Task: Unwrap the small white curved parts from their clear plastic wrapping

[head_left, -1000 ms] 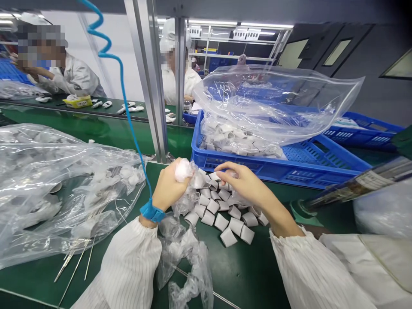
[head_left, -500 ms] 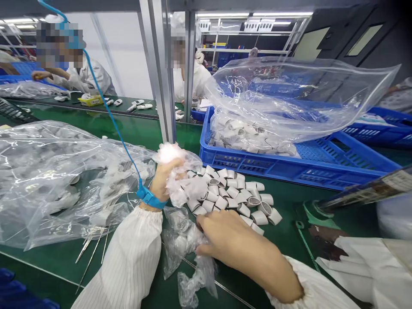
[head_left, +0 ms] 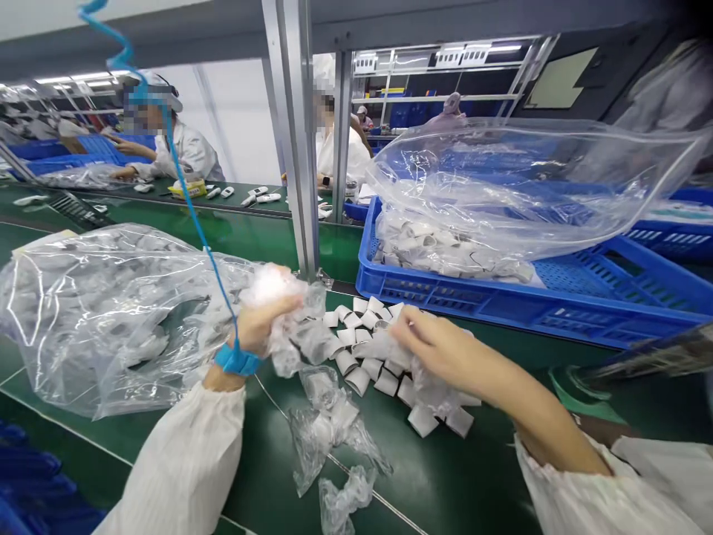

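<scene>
My left hand (head_left: 261, 327), with a blue wrist strap (head_left: 238, 360) on, is closed around a bunch of crumpled clear plastic bags (head_left: 298, 334). My right hand (head_left: 440, 345) pinches another thin clear plastic bag (head_left: 437, 385), which hangs over the right side of a pile of white oval tube pieces (head_left: 356, 379). Some pieces show below this bag; whether any are still inside it I cannot tell. Between my forearms, crumpled clear bags (head_left: 323, 423) lie on the green work surface (head_left: 445, 483).
A large clear bag (head_left: 111, 319) full of small bagged parts lies at left. A blue crate (head_left: 445, 293) behind the pile holds an open clear bag (head_left: 535, 186) with more white pieces. A metal post (head_left: 298, 148) rises in the middle. Co-workers (head_left: 186, 152) sit across the line.
My right hand has risen from the loose bags to the tube pile and now holds a plastic bag there. The left hand has shifted left with its bunch. The whole view has swung.
</scene>
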The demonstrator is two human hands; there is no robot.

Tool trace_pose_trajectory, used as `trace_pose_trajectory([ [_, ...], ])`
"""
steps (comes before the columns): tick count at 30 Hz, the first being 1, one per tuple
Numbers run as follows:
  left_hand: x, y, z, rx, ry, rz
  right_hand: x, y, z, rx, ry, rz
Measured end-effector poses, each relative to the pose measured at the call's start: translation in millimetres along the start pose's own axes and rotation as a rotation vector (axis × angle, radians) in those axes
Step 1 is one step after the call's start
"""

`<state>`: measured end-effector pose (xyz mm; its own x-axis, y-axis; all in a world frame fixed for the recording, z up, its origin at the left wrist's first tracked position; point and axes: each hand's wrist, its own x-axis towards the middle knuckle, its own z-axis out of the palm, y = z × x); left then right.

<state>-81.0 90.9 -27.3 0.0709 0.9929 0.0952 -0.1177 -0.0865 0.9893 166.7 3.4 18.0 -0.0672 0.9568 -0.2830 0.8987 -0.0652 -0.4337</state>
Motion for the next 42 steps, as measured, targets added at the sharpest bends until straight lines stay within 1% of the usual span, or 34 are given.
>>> trace_pose_trajectory([
  [2,-14.2,1.6,-14.6,0.076,-0.002,0.024,7.1,8.4,-5.1,0.104,0.082,0.046],
  [3,-22.1,1.9,-20.6,0.147,-0.029,0.032,10.5,12.7,-6.2,0.139,0.115,0.055],
  [4,-30.0,1.6,-25.3,0.251,-0.081,0.041,13.7,17.0,-6.6,0.164,0.137,0.055],
  [7,-50.2,-3.5,-32.0,0.67,-0.378,0.102,22.4,30.0,-5.0,0.185,0.18,0.039],
  [8,-54.4,-6.5,-32.1,0.768,-0.464,0.126,24.8,34.0,-4.3,0.185,0.192,0.04],
  [10,-58.2,-13.1,-30.4,0.847,-0.575,0.148,28.5,40.6,-4.0,0.183,0.202,0.055],
  [12,-57.0,-19.2,-27.9,0.851,-0.624,0.143,30.3,44.8,-5.4,0.179,0.189,0.07],
  [14,-53.4,-23.4,-26.2,0.811,-0.62,0.147,30.3,46.7,-8.2,0.174,0.163,0.059],
  [16,-49.9,-25.5,-26.0,0.771,-0.581,0.17,29.4,46.9,-11.4,0.17,0.141,0.045],
  [20,-45.9,-24.5,-28.8,0.69,-0.55,0.188,26.7,46.7,-15.8,0.16,0.125,0.064],
  [23,-41.8,-22.3,-29.5,0.551,-0.502,0.193,25.4,47.9,-17.8,0.156,0.153,0.08],
  [25,-36.4,-21.2,-25.8,0.43,-0.452,0.211,25.1,48.9,-19.2,0.165,0.195,0.078],
  [28,-23.6,-20.6,-10.1,0.27,-0.388,0.253,24.5,50.2,-21.9,0.187,0.254,0.066],
  [31,-7.8,-21.9,16.3,0.168,-0.33,0.295,21.7,50.7,-25.9,0.202,0.316,0.079],
  [33,1.6,-24.4,34.9,0.124,-0.297,0.317,18.2,50.0,-28.6,0.216,0.329,0.08],
  [36,8.8,-30.3,55.5,0.078,-0.274,0.329,13.1,44.9,-28.6,0.258,0.388,0.065],
  [38,8.2,-34.3,62.2,0.066,-0.276,0.329,12.4,38.0,-23.2,0.295,0.431,0.034],
  [39,6.6,-35.9,63.7,0.067,-0.283,0.329,13.3,33.6,-18.8,0.331,0.43,-0.001],
  [42,0.4,-37.5,63.6,0.081,-0.315,0.338,20.6,20.2,-1.8,0.517,0.329,-0.153],
])
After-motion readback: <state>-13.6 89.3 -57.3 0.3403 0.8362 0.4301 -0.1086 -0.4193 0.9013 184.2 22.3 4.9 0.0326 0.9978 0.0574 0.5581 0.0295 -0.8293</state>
